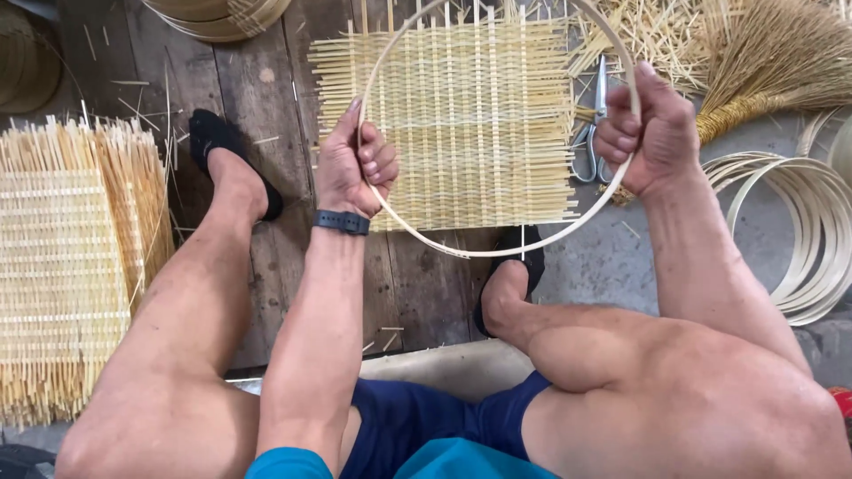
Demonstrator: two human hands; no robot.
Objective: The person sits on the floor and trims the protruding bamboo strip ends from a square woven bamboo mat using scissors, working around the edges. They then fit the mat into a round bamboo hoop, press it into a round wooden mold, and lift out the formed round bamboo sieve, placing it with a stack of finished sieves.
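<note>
Both fists are curled tight around a thin pale bamboo hoop (497, 251), left hand (355, 164) and right hand (646, 133) on opposite sides, with a square woven bamboo mat (461, 133) lying beneath between them.

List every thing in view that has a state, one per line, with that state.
Round bamboo hoop: held up in both hands, over the mat.
Left hand: closed on the hoop's left side.
Right hand: closed on the hoop's right side.
Square woven bamboo mat: flat on the floor, edges untrimmed.
Metal scissors: lying beside the mat; blades hard to tell.
Stack of woven mats: piled at left.
Spare bamboo hoops: lying nested at right.
</note>
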